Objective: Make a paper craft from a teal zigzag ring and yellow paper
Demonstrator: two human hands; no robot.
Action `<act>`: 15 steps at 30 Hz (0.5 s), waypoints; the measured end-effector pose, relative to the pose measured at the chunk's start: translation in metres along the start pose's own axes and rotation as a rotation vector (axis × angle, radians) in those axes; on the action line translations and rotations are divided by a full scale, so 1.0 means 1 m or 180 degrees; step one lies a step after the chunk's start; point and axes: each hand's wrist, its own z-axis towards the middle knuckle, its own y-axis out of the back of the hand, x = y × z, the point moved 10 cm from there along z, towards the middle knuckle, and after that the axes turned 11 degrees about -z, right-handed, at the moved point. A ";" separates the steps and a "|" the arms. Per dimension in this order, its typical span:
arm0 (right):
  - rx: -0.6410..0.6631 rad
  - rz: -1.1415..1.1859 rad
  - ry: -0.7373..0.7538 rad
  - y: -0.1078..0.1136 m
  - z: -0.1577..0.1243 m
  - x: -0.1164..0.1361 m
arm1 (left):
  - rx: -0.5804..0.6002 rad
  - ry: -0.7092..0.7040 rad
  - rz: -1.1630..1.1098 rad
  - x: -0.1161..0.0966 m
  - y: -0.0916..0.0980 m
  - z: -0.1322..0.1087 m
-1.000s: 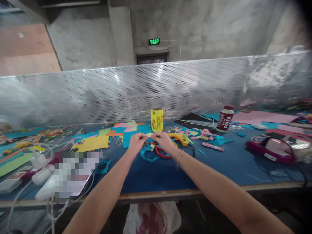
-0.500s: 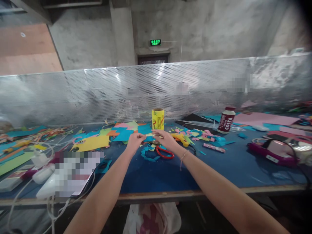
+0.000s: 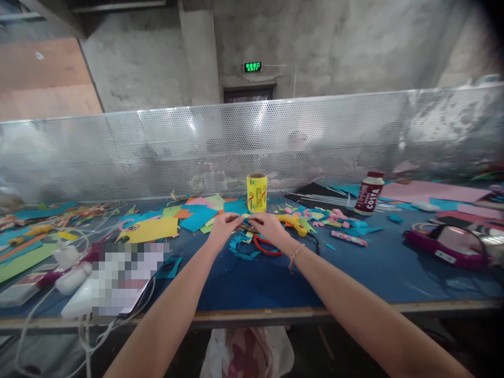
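Note:
Over the middle of the blue table, both hands meet with their fingertips nearly together. My left hand (image 3: 225, 230) is closed in a pinch on a small piece of blue paper (image 3: 244, 220). From the other side, my right hand (image 3: 271, 229) pinches the same piece, most of which the fingers hide. Just under the right hand lie red-handled scissors (image 3: 268, 247), their blades mostly covered. A ring of cut blue paper (image 3: 238, 249) rests on the table below the hands. Behind them stands a yellow roll (image 3: 257, 195).
Coloured paper sheets, among them a yellow one (image 3: 151, 230), lie left of the hands. To the right are a yellow glue gun (image 3: 296, 224), a glue stick (image 3: 349, 238), a Costa bottle (image 3: 369, 194) and a purple device (image 3: 441, 251). White cables (image 3: 84, 336) hang at the left edge.
My left hand has moved right, closer to the right hand, and the fingertips now nearly meet around the blue paper. The view has shifted slightly.

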 end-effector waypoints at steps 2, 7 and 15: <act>0.0103 0.0337 -0.0342 -0.004 -0.001 -0.009 | 0.0046 -0.0035 0.0035 0.001 -0.001 0.001; 0.0210 0.1250 -0.1038 -0.018 -0.002 -0.029 | -0.0101 0.0033 -0.0011 0.005 0.003 0.002; 0.0072 0.2182 -0.1286 -0.034 -0.003 -0.038 | -0.0261 0.0202 -0.0537 0.010 0.007 0.001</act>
